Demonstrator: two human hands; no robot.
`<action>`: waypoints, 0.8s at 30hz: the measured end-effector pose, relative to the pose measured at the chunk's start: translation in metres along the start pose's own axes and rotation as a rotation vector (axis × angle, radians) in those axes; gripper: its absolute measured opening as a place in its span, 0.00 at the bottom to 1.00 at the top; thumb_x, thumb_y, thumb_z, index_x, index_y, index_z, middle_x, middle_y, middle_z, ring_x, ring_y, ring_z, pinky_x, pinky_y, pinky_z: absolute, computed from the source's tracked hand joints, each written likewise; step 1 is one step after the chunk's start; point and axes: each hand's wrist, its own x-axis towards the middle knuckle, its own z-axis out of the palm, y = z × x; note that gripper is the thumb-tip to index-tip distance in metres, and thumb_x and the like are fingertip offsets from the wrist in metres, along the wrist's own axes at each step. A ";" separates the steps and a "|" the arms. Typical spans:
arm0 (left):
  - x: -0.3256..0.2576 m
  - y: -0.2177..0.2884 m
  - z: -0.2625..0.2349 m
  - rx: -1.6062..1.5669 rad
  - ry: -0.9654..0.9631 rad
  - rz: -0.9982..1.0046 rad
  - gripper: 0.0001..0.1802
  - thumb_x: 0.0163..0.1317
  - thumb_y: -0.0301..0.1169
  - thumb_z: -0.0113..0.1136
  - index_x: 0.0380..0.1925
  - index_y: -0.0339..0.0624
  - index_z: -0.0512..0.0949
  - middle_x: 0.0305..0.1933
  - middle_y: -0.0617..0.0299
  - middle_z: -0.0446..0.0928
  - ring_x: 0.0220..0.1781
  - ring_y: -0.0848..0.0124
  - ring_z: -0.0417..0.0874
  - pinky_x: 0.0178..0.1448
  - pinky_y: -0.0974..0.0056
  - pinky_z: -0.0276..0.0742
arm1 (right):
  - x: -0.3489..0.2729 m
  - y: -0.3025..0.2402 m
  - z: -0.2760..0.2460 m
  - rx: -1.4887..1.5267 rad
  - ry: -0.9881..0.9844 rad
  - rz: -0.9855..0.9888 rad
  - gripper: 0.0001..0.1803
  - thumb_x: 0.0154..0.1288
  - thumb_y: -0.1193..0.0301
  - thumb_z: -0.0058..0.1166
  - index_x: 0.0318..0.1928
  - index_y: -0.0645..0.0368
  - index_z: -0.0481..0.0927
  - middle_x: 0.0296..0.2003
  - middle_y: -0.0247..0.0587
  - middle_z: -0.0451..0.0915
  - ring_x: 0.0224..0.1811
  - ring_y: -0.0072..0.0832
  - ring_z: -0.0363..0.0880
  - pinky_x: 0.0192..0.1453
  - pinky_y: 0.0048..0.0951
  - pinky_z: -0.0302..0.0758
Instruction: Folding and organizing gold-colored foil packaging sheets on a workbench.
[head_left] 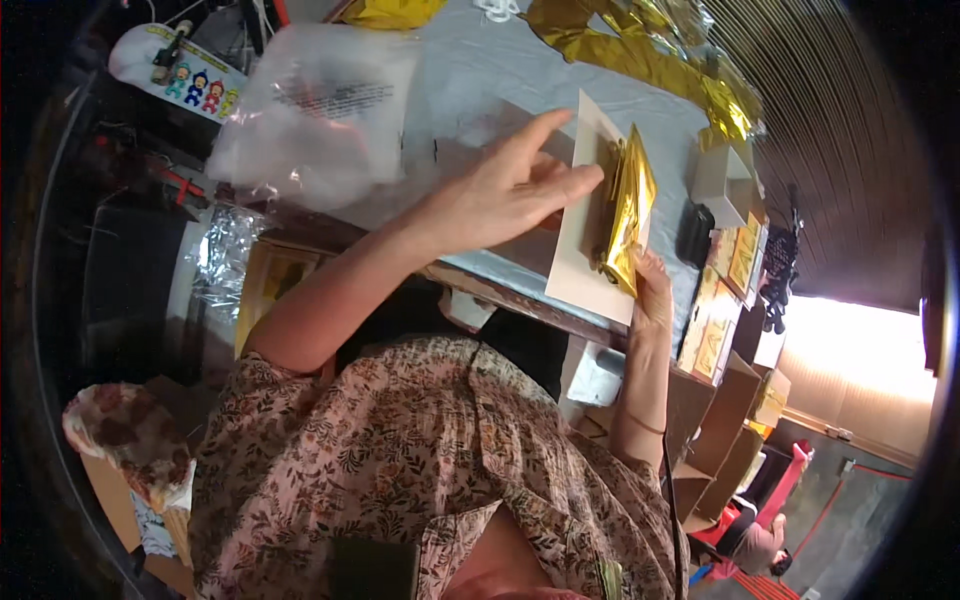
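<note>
A white card (580,250) stands tilted above the table, with a folded bundle of shiny gold foil (632,200) against its face. At the lower right of the bundle my right hand (652,285) grips foil and card together, its thumb over the foil. My left hand (510,190) is at the card's left edge with its fingers apart. Its index finger stretches toward the upper edge, and its thumb reaches across the card close to the foil. Whether those fingertips press on the card, I cannot tell.
A pale-covered table (470,70) lies beyond my hands. On it are a clear plastic bag (320,110) at left and loose gold foil (620,55) at the back right. Printed boxes (712,320) and a white open box (722,185) line the right. Another person (755,545) is far right.
</note>
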 end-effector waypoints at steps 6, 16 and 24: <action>0.079 -0.038 -0.101 0.770 0.288 0.178 0.15 0.70 0.40 0.57 0.49 0.47 0.85 0.42 0.50 0.85 0.48 0.51 0.86 0.50 0.54 0.81 | 0.003 -0.006 0.001 0.013 0.034 -0.084 0.19 0.67 0.76 0.62 0.56 0.71 0.79 0.50 0.46 0.86 0.49 0.31 0.87 0.59 0.34 0.83; 0.196 -0.088 -0.138 1.307 0.379 0.000 0.22 0.69 0.31 0.47 0.59 0.55 0.82 0.53 0.44 0.80 0.57 0.47 0.81 0.58 0.43 0.78 | 0.006 -0.016 0.002 0.036 0.041 -0.128 0.19 0.67 0.76 0.62 0.56 0.70 0.80 0.51 0.47 0.86 0.50 0.31 0.87 0.60 0.33 0.82; 0.133 -0.070 -0.117 1.298 0.165 0.111 0.19 0.68 0.34 0.53 0.55 0.53 0.85 0.47 0.47 0.80 0.50 0.49 0.84 0.53 0.47 0.79 | 0.007 -0.021 -0.023 0.096 0.063 -0.113 0.19 0.69 0.75 0.60 0.58 0.69 0.79 0.52 0.45 0.86 0.50 0.32 0.87 0.60 0.34 0.82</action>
